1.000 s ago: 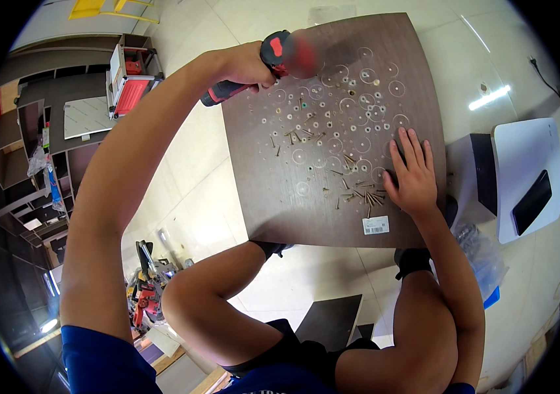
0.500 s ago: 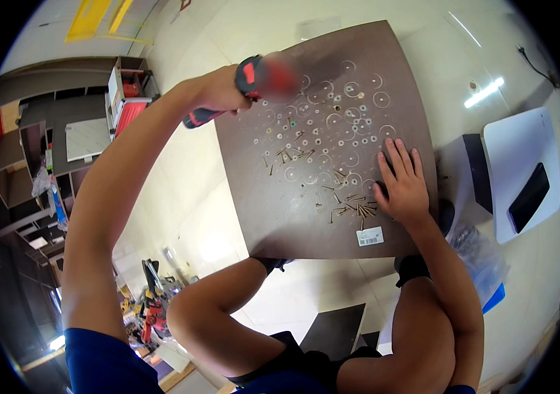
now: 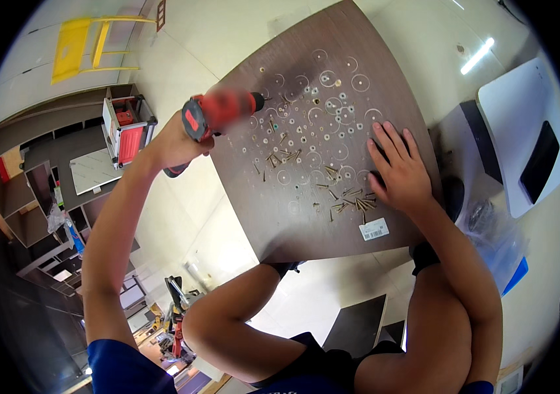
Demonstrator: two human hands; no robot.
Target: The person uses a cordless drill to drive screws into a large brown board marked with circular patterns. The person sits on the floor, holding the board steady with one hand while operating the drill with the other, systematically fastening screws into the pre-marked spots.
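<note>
My left hand (image 3: 180, 143) grips a red and black cordless drill (image 3: 209, 117) by its handle, held above the far left edge of a dark brown board (image 3: 254, 220). The drill's black chuck points to the right; part of its body is blurred. My right hand (image 3: 401, 171) lies flat with fingers spread on the right side of the board. Loose screws (image 3: 359, 200) form a pile beside that hand, and more screws (image 3: 282, 157) are scattered near the middle. Drilled holes and ring-shaped marks (image 3: 340, 151) cover much of the board.
A white label (image 3: 374, 229) sits at the board's near edge. To the right, a black phone (image 3: 540, 161) rests on a white panel (image 3: 515, 98), with clear plastic wrap (image 3: 494, 240) nearer me. Shelving (image 3: 24, 171) and a tool case (image 3: 127, 134) stand on the left.
My left hand has brought the drill left and nearer to me, and its chuck now shows pointing right. My right hand stays flat on the board. The whole view has shifted slightly.
</note>
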